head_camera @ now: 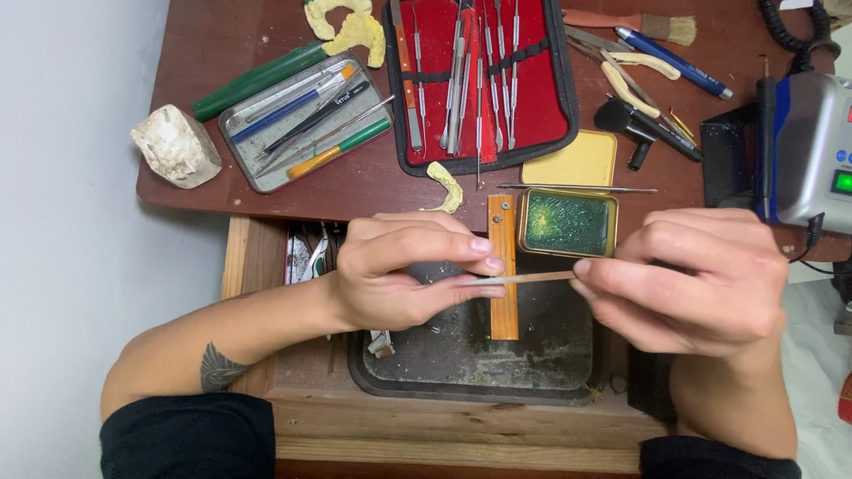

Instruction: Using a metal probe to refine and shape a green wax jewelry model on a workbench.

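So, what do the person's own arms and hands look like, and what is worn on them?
Both hands, the left hand and the right hand, are bare: no gloves, rings or watch show. The forearms are bare too. Black fabric sleeves are pushed up near the elbows on both arms. The left forearm bears a small dark wing-shaped tattoo.

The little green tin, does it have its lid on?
No, the green tin lies open, its green filling showing, and a flat yellow lid lies beside it on the table.
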